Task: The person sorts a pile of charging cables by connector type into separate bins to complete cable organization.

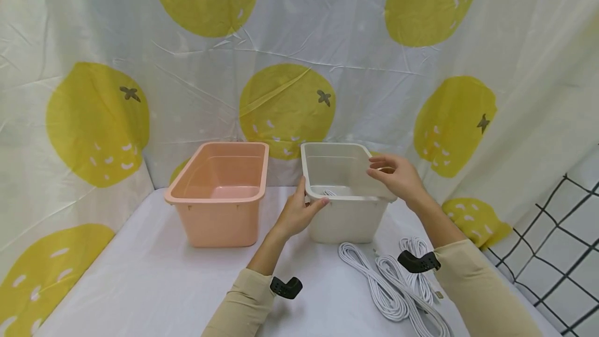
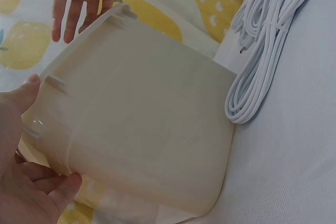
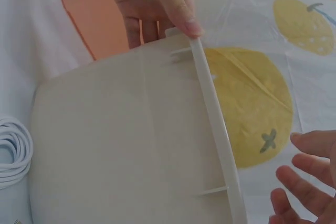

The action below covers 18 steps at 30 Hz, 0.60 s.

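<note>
A cream-white plastic bin (image 1: 343,220) stands on the table, with a bit of white cable (image 1: 329,192) visible inside it. My left hand (image 1: 296,212) grips the bin's near left corner, thumb on the rim and fingers along the side, as the left wrist view also shows. Over the right part of the same bin hovers my right hand (image 1: 395,177); its fingers are loosely bent and hold nothing in the right wrist view. Several coiled white cables (image 1: 393,295) lie on the table in front of the bin, partly hidden by the right forearm.
A peach-coloured bin (image 1: 222,225) stands to the left of the white one. Behind both hangs a white curtain (image 1: 360,61) with yellow fruit prints. A black wire grid (image 1: 557,238) borders the table's right side. White cloth (image 1: 154,274) covers the table.
</note>
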{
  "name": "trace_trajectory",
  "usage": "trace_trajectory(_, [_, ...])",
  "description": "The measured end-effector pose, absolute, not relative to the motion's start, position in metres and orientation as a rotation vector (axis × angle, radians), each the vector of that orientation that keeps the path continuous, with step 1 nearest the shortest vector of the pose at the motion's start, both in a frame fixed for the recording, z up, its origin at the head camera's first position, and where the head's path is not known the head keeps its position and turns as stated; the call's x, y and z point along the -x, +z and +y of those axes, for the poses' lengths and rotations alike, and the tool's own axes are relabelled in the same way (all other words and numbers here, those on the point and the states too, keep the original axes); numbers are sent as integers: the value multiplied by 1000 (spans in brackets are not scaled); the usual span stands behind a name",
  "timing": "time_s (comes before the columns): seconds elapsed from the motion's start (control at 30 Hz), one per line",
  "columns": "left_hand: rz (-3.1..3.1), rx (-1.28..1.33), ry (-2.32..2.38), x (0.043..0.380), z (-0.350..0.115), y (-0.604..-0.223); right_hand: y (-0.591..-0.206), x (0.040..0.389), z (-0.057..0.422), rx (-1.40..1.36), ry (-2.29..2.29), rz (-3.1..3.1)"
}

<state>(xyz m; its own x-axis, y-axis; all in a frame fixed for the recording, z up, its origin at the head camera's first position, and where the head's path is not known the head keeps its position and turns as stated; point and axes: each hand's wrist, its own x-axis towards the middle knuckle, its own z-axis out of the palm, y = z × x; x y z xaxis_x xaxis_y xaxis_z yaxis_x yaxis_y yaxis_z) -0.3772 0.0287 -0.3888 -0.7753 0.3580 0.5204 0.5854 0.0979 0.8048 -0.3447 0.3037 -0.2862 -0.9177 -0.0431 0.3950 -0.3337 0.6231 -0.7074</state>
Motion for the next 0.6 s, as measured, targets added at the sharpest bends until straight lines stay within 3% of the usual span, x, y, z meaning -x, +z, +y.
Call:
trace_trajectory(0.37, [-2142, 953, -1773, 377, 31, -388, -300, 315, 320, -361, 1124, -2485])
trace_trajectory(0.6, [-2180, 931, -1768, 353, 27, -367, -317, 289, 329, -359, 1079, -2514])
